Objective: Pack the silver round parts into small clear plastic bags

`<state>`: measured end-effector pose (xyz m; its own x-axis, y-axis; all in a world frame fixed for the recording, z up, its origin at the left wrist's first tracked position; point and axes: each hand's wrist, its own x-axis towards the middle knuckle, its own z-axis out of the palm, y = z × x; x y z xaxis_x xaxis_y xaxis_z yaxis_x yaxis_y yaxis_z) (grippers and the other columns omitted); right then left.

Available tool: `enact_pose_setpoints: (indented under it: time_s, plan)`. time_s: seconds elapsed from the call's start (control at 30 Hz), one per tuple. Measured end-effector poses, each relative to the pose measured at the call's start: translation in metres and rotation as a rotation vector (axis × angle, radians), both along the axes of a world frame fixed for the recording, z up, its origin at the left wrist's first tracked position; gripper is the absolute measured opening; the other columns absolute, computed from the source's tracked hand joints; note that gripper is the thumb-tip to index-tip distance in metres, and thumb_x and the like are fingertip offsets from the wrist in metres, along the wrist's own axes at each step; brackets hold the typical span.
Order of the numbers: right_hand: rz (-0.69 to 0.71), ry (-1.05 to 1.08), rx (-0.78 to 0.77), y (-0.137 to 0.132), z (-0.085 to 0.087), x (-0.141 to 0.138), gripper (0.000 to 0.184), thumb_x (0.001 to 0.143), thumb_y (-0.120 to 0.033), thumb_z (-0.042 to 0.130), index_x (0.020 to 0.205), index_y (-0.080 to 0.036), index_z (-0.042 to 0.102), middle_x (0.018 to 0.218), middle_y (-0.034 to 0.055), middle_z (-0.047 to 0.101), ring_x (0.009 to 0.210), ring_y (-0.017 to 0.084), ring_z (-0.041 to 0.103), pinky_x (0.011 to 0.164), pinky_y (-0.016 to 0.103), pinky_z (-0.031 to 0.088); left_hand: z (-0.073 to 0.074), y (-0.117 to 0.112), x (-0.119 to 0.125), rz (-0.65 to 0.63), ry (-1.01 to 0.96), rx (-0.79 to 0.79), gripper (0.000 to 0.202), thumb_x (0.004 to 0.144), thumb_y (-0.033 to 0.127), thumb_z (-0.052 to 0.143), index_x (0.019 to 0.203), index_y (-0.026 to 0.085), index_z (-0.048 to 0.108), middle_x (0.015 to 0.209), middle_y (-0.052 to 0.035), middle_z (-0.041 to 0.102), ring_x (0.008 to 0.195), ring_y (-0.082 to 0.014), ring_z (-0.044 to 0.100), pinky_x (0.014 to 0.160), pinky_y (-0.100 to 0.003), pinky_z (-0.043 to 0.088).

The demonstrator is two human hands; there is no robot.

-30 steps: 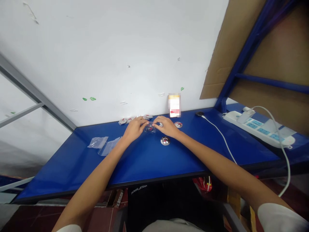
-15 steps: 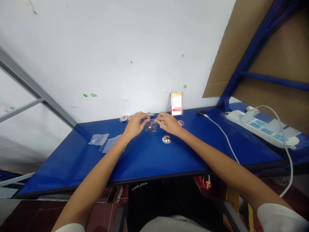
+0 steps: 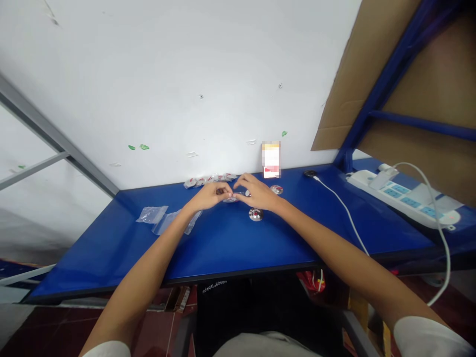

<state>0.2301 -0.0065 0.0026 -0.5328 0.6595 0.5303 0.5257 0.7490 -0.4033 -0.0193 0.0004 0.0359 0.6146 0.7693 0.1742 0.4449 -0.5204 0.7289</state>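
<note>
Left hand [image 3: 211, 195]: I see thumb and fingertips pinching a small clear plastic bag with a shiny round disc inside [image 3: 230, 199].
Right hand [image 3: 256, 192]: thumb at bag's other end, index arched away; can't tell if it grips.
Bagged disc: between both hands, above glossy blue tabletop [image 3: 238, 248].
Loose silvery metal disc [image 3: 256, 214]: just nearer me than right hand.
Flat clear bags [image 3: 152, 214]: left of left forearm.
Row of wrapped discs [image 3: 210, 179]: along white wall [image 3: 156, 89].

On the blue table [image 3: 223, 248] lie clear bags [image 3: 151, 214] and shiny discs [image 3: 256, 214].
</note>
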Motion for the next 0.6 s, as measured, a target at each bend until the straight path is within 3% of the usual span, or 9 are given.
enact_pose_setpoints:
  time_s: [0.2,0.3,0.4,0.5,0.57,0.6]
  plan:
    - [0.023,-0.184,-0.149,0.004,-0.002,-0.004,0.022,0.106,-0.025,0.062,0.086,-0.022,0.071,0.093,0.0045,0.070,0.090,0.022,0.064,0.077,0.033,0.042,-0.004,0.002,-0.001,-0.024,0.121,-0.053,0.023,0.095,0.039,0.064,0.094,0.021,0.079,0.084,-0.0029,0.075,0.074,-0.0187,0.063,0.067,-0.028,0.043]
    - [-0.020,-0.254,-0.245,0.003,-0.003,-0.006,0.009,0.106,-0.023,0.062,0.101,-0.022,0.070,0.084,0.0005,0.071,0.078,0.019,0.063,0.068,0.030,0.035,-0.012,0.005,-0.001,-0.005,0.166,-0.065,0.021,0.095,0.037,0.063,0.101,0.019,0.074,0.081,-0.0021,0.073,0.072,-0.0177,0.063,0.067,-0.027,0.043]
    - [-0.067,-0.279,-0.205,0.000,-0.004,-0.008,0.016,0.105,-0.021,0.063,0.121,-0.022,0.064,0.092,0.0019,0.073,0.085,0.020,0.064,0.069,0.029,0.033,-0.021,0.007,-0.001,0.023,0.154,-0.061,0.018,0.095,0.035,0.065,0.103,0.020,0.066,0.081,-0.0013,0.072,0.072,-0.0174,0.064,0.068,-0.027,0.044]
    - [-0.056,-0.330,-0.104,-0.003,-0.002,-0.007,0.012,0.107,-0.016,0.057,0.114,-0.022,0.065,0.109,0.0067,0.072,0.099,0.022,0.064,0.075,0.030,0.037,-0.027,0.009,0.000,0.021,0.160,-0.031,0.014,0.096,0.035,0.063,0.097,0.020,0.063,0.080,-0.0008,0.071,0.073,-0.0174,0.063,0.070,-0.028,0.045]
    - [-0.027,-0.366,-0.056,-0.005,0.000,-0.006,0.004,0.106,-0.023,0.063,0.108,-0.021,0.066,0.115,0.0086,0.069,0.104,0.023,0.063,0.077,0.031,0.039,-0.028,0.009,0.000,0.013,0.169,-0.002,0.014,0.097,0.034,0.063,0.095,0.020,0.063,0.080,-0.0007,0.069,0.073,-0.0173,0.063,0.071,-0.028,0.045]
    - [-0.015,-0.384,-0.036,-0.005,0.001,-0.005,0.009,0.104,-0.029,0.070,0.107,-0.021,0.067,0.116,0.0092,0.068,0.105,0.024,0.062,0.077,0.031,0.041,-0.027,0.009,0.001,0.011,0.177,0.020,0.014,0.097,0.034,0.063,0.094,0.020,0.064,0.080,-0.0009,0.068,0.073,-0.0172,0.062,0.071,-0.028,0.045]
